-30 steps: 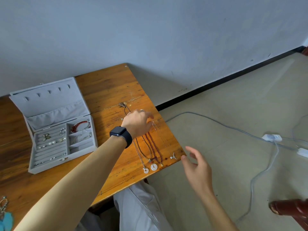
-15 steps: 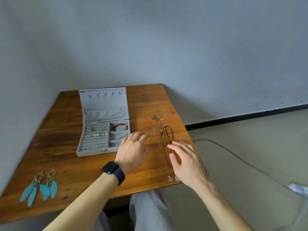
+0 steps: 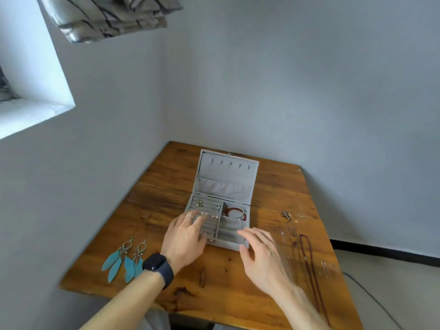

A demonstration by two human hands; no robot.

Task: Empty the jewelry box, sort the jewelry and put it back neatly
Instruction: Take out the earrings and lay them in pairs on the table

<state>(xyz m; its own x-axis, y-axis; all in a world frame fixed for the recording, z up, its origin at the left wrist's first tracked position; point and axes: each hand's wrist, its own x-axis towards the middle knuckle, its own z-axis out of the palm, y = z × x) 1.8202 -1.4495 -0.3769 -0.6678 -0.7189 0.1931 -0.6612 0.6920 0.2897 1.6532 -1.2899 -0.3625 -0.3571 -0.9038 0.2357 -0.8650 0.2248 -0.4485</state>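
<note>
We're facing a wooden table (image 3: 238, 296) set into a wall corner. The jewelry box (image 3: 226, 186) is sitting toward 12 o'clock on it, lid standing open, grey lining showing.

Our left hand (image 3: 184, 236) is lying flat over the box's L half, i.e. the ring-roll section. Its fingers are straight, w/ tips touching the rolls, and it's gripping nothing. It's wearing a ring (image 3: 189, 216) on one finger and a dark watch (image 3: 158, 269) at the wrist. Our right hand (image 3: 262, 253) is hovering at the box's front R corner, approx 5 o'clock of the box, fingers spread and relaxed, holding nothing. It's blurred, so we can't tell if it's touching the box.

Inside the box, small earrings (image 3: 199, 203) are sitting in the rolls at the back L, w/ a few more pieces by our left fingertips. A red bracelet (image 3: 234, 211) is lying in the back R compartment.

Out on the table, a pair of teal feather earrings (image 3: 123, 260) is lying side by side at 8 o'clock, well apart from the box. Necklaces (image 3: 307, 256) are lying stretched front-to-back at 3–4 o'clock, just beside our right hand: a dark red cord plus thin chains. A small silver piece (image 3: 325, 266) is lying at 4 o'clock near the R edge, too blurred to ID.

A patterned curtain (image 3: 112, 17) is hanging at 11 o'clock, up top.
</note>
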